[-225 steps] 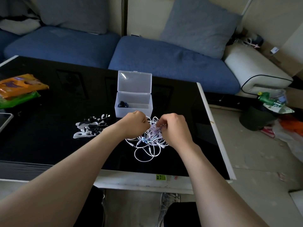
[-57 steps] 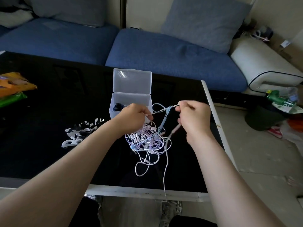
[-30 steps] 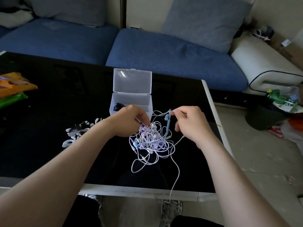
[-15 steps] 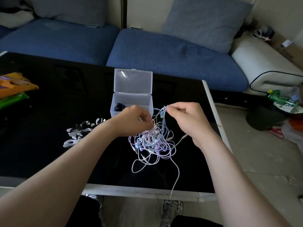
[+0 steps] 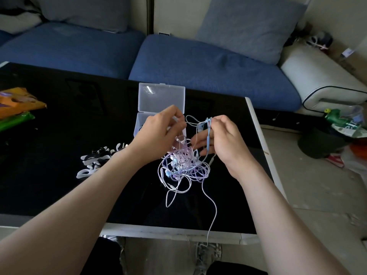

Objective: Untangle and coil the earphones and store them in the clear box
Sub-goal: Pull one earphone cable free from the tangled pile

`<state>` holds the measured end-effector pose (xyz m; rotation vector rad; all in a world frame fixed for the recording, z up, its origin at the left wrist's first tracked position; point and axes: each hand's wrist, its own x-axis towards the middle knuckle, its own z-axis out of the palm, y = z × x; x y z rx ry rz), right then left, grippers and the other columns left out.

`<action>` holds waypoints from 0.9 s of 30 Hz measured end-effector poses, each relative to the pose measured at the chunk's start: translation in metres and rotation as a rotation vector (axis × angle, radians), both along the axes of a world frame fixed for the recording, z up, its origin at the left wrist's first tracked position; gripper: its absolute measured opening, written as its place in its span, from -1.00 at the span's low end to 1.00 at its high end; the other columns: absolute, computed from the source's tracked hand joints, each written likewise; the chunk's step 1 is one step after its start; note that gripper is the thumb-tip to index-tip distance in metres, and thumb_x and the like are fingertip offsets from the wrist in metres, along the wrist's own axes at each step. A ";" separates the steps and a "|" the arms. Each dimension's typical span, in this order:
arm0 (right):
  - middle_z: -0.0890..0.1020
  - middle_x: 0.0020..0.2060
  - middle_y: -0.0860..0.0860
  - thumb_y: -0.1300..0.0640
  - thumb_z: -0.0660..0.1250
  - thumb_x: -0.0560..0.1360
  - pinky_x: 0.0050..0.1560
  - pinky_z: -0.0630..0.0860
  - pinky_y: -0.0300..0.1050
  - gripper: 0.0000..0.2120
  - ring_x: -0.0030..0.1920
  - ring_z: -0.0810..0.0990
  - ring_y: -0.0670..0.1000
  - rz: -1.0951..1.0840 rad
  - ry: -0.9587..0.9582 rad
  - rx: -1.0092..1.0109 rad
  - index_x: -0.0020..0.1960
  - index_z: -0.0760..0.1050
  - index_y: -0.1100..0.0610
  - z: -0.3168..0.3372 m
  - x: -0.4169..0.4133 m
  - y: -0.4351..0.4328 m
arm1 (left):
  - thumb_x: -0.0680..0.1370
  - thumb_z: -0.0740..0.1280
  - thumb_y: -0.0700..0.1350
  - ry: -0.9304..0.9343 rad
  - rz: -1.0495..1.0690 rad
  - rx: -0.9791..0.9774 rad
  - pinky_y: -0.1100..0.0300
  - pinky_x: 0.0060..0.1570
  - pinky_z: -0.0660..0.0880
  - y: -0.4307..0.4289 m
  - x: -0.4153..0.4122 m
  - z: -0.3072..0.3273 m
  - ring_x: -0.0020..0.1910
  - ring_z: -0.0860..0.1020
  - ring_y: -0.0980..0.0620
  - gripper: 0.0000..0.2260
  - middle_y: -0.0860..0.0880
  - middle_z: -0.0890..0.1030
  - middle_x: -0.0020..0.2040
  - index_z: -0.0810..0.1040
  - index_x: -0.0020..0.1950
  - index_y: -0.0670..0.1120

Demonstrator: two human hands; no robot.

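Plainly the left hand [image 5: 158, 133] pinches a pale strand. The earphones [image 5: 182, 163], light, limp and likely to snag, dangle knotted over the tabletop's [image 5: 59, 135] right side, before the clear box [image 5: 161, 98]. The right hand [image 5: 224, 139] pinches a blue cord. Best taken by a loose end.

clear box [image 5: 161, 98] 1 | earphone tangle [image 5: 183, 163] 1 | snack packets [image 5: 17, 102] 2 | cushions [image 5: 250, 26] 2 | table [image 5: 69, 126] 1

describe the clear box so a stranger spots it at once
Start at the black table in front of the blue sofa. Toward its far edge, just behind the left hand, stands the clear box with its lid upright. It is the only see-through container, unlike the tangled earphones in front and the black-and-white pieces to its left.
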<state>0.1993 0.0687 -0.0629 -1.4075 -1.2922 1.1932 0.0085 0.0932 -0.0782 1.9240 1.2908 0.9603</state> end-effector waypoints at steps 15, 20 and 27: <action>0.39 -0.48 -0.16 0.03 0.14 0.78 -0.39 0.38 -0.04 -0.79 -0.42 0.36 -0.05 -0.020 -0.113 0.068 0.02 0.42 0.08 -0.005 -0.008 0.002 | 0.64 0.19 -0.12 0.367 0.035 -0.117 -0.04 -0.08 0.62 0.009 -0.005 -0.015 -0.23 0.66 -0.10 -0.70 -0.08 0.68 -0.28 0.58 -0.22 -0.17; 0.45 -0.39 -0.12 0.03 0.14 0.77 -0.39 0.37 -0.14 -0.78 -0.50 0.44 -0.15 -0.050 -0.244 0.069 0.04 0.48 0.08 0.002 -0.005 0.000 | 0.74 0.20 -0.13 0.136 0.056 -0.102 0.17 -0.04 0.54 0.007 -0.005 -0.002 -0.17 0.65 0.18 -0.72 0.09 0.71 -0.24 0.65 -0.07 -0.05; 0.42 -0.23 0.17 -0.02 0.14 0.77 -0.45 0.41 -0.34 -0.61 -0.49 0.50 -0.18 0.034 -0.258 -0.003 0.13 0.47 0.33 0.005 -0.008 -0.004 | 0.74 0.18 -0.11 0.060 0.128 -0.021 0.12 -0.11 0.57 0.004 -0.002 -0.001 -0.21 0.64 0.13 -0.77 0.05 0.69 -0.21 0.62 0.02 -0.02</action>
